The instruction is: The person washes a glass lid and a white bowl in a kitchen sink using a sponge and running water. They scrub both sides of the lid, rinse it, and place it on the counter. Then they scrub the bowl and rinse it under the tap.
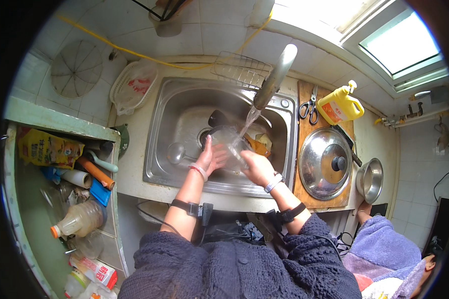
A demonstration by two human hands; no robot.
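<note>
Over the stainless steel sink (161, 112), my right hand (260, 168) grips a clear, see-through dish (226, 144) whose exact kind is blurred. Water (249, 121) runs from the faucet (275, 76) onto it. Beside the dish, my left hand (213, 159) is held with the fingers apart; whether it touches the dish I cannot tell. Below the hands, in the basin, lie a metal ladle (176, 153), a dark spatula-like utensil (217, 118) and an orange-brown cloth or sponge (257, 145), partly hidden.
On the right, a wooden board (303, 200) bears a glass pot lid (325, 164), scissors (311, 106) and a yellow pump bottle (340, 104). Another person's hand (364, 210) is by a metal bowl (370, 181). A wire rack (239, 69) stands behind the sink, a white basket (116, 89) left.
</note>
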